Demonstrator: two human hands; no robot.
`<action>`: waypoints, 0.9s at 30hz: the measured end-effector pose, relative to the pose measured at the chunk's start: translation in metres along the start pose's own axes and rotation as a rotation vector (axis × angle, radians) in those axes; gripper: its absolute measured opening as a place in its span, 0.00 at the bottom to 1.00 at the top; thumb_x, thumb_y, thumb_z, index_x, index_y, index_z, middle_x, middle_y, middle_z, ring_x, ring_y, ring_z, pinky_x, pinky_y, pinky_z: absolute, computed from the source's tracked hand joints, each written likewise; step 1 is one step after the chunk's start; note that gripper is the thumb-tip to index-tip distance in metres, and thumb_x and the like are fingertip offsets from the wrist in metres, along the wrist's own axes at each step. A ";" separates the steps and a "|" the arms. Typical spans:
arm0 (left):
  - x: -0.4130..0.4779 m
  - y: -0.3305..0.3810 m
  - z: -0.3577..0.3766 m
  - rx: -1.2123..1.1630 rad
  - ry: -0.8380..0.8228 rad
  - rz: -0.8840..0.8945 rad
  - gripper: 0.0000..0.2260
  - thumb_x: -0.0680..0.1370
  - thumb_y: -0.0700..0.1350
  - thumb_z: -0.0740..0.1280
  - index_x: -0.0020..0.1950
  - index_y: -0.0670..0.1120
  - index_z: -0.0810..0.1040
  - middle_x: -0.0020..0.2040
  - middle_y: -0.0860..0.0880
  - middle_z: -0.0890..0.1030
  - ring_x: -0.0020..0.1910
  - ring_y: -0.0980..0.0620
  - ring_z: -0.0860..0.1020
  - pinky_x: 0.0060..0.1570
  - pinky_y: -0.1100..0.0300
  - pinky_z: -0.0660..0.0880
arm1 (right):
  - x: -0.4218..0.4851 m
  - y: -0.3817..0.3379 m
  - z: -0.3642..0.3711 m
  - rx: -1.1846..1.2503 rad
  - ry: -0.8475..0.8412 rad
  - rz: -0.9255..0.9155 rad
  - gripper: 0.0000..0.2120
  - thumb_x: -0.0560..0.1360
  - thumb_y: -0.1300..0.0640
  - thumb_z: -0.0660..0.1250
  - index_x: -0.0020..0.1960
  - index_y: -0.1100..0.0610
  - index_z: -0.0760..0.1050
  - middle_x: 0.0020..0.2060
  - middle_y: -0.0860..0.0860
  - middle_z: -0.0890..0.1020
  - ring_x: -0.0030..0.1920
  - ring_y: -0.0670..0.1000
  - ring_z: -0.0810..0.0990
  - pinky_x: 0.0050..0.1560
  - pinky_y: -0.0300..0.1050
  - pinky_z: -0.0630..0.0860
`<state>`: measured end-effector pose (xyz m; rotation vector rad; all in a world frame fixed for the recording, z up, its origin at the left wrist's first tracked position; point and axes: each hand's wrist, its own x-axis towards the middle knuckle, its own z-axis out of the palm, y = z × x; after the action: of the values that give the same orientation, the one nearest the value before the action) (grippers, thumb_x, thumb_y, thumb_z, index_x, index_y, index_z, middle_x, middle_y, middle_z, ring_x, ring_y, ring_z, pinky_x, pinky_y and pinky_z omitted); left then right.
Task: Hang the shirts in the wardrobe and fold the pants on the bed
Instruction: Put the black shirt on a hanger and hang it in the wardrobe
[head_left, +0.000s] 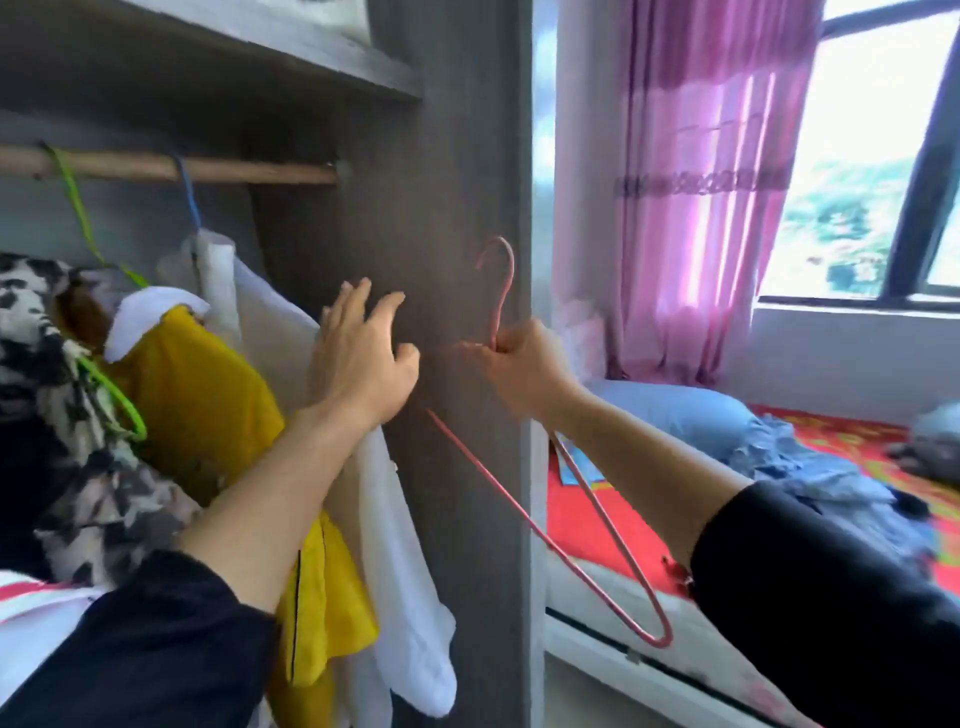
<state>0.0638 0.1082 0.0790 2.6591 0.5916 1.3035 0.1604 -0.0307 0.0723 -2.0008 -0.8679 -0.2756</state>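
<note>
By the wardrobe's (441, 182) right edge, my right hand (519, 364) clamps the pink hanger (497, 317) (hook up); my left hand (363, 358) is spread open.

Rod (260, 171) free at rt end (shirts (197, 384) crowd left), side panel (441, 208) beyond.

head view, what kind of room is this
Most likely a bedroom: a wardrobe with clothes hanging on its rail, a bed, and a pink curtain at the window.

wardrobe (447, 156) left, bed (597, 499) right, shirts (208, 395) on rail (249, 170)
</note>
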 end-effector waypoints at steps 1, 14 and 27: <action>-0.017 0.014 0.010 -0.062 -0.039 -0.013 0.24 0.75 0.42 0.63 0.72 0.45 0.68 0.75 0.40 0.61 0.76 0.42 0.55 0.74 0.49 0.52 | -0.022 0.014 -0.011 -0.028 0.004 0.040 0.25 0.73 0.46 0.68 0.23 0.58 0.69 0.18 0.49 0.70 0.23 0.50 0.72 0.28 0.41 0.68; -0.262 0.251 0.109 -0.534 -0.659 0.225 0.21 0.76 0.39 0.60 0.70 0.41 0.68 0.70 0.39 0.69 0.70 0.42 0.65 0.70 0.52 0.60 | -0.337 0.161 -0.203 -0.104 0.086 0.588 0.11 0.74 0.59 0.69 0.38 0.66 0.80 0.24 0.49 0.74 0.21 0.41 0.71 0.23 0.37 0.71; -0.522 0.542 0.050 -0.701 -1.003 0.653 0.20 0.75 0.40 0.62 0.68 0.42 0.70 0.67 0.41 0.71 0.66 0.42 0.68 0.68 0.52 0.62 | -0.664 0.184 -0.428 -0.244 0.519 1.064 0.11 0.75 0.55 0.67 0.40 0.62 0.80 0.30 0.54 0.80 0.29 0.49 0.78 0.27 0.37 0.75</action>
<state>-0.0274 -0.5923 -0.1852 2.4372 -0.7506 0.0173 -0.1405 -0.7532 -0.1409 -2.1728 0.6011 -0.2574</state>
